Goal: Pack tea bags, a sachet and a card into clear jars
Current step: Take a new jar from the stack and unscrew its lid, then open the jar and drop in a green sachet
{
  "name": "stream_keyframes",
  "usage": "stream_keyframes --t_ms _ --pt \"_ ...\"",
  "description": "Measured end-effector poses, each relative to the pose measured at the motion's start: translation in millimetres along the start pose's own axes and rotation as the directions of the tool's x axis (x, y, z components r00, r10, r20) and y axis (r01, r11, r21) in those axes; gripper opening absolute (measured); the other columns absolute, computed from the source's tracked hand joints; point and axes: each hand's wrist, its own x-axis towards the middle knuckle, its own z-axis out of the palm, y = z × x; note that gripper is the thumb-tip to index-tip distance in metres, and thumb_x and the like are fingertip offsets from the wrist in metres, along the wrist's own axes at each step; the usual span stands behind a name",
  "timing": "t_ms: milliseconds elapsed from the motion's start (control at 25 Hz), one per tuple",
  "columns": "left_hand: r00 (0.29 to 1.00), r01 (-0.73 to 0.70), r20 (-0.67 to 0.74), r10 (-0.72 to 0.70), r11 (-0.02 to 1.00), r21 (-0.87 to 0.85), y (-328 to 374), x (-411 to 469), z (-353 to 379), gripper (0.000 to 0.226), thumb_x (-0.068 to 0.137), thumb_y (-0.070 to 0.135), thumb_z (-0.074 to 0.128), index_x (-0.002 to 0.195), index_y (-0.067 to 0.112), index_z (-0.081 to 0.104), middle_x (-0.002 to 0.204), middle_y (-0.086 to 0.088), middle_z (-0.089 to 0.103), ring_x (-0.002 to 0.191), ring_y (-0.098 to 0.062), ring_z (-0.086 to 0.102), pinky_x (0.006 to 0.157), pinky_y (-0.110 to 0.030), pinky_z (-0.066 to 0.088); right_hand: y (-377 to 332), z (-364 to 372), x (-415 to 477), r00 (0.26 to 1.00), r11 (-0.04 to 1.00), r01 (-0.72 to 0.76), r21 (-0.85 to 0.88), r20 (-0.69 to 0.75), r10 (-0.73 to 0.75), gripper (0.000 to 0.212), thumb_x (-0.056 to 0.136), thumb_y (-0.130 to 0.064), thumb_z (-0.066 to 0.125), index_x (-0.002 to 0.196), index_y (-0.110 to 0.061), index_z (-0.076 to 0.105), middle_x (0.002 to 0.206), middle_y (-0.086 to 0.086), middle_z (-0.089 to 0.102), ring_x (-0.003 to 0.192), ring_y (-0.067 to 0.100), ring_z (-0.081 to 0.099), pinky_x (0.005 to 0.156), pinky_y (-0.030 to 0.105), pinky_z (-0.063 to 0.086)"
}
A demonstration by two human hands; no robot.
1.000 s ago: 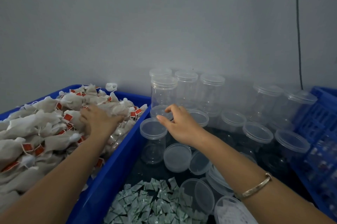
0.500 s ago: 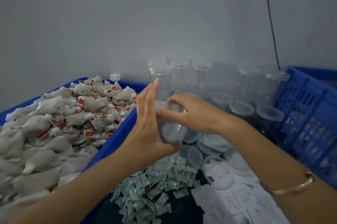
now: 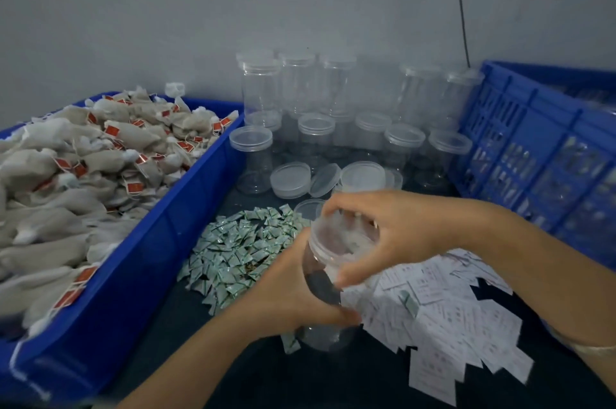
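Note:
I hold a clear plastic jar (image 3: 325, 288) low in the middle of the view. My left hand (image 3: 290, 288) grips its body from the left, and my right hand (image 3: 390, 235) curls over its lid (image 3: 336, 240) from above. Tea bags (image 3: 100, 168) with red tags fill the blue bin (image 3: 146, 262) on the left. A heap of small green-white sachets (image 3: 240, 248) lies just left of the jar. White printed cards (image 3: 443, 315) are spread under and right of my right hand.
Several clear lidded jars (image 3: 316, 128) stand against the grey wall, with loose lids (image 3: 290, 180) in front of them. A blue slatted crate (image 3: 540, 148) borders the right side. A black cable (image 3: 461, 5) runs down the wall.
My left hand left the tea bags and joined my right on a jar. Both hands brought the jar down and toward me, above the sachets and cards. My view tilted down.

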Motion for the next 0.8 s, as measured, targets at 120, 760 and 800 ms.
stream_keyframes --t_ms 120,760,800 --pt "1.000 -0.008 0.028 0.005 0.996 0.094 -10.6 -9.5 1.0 0.098 0.056 0.020 0.092 0.134 0.038 0.035 0.120 0.030 0.053 0.116 0.008 0.051 0.088 -0.003 0.040 -2.0 8.2 -10.6 0.983 0.992 0.128 -0.010 0.135 -0.126 0.087 0.071 -0.021 0.088 0.135 -0.049 0.037 0.129 -0.025 0.043 0.122 -0.001 0.044 0.100 0.024 0.045" --pt "0.984 0.049 -0.165 -0.059 0.997 -0.064 -46.1 -17.6 3.7 0.100 0.046 0.040 0.093 0.127 0.049 0.035 0.124 0.024 0.054 0.122 0.000 0.051 0.102 -0.027 0.044 69.9 -1.5 20.7 0.789 0.908 -0.143 0.393 -0.509 0.344 0.075 0.064 -0.042 0.089 0.115 -0.026 0.036 0.128 -0.001 0.038 0.111 0.014 0.057 0.088 0.028 0.053" --pt "0.984 0.025 -0.177 -0.034 0.998 -0.052 -48.5 -19.8 6.0 0.101 0.048 0.038 0.093 0.129 0.050 0.034 0.125 0.024 0.052 0.124 0.000 0.049 0.103 -0.022 0.040 75.1 5.5 36.5 0.731 0.895 -0.184 0.405 -0.553 0.400 0.069 0.067 -0.042 0.089 0.111 -0.022 0.040 0.124 0.001 0.039 0.109 0.018 0.055 0.085 0.029 0.051"
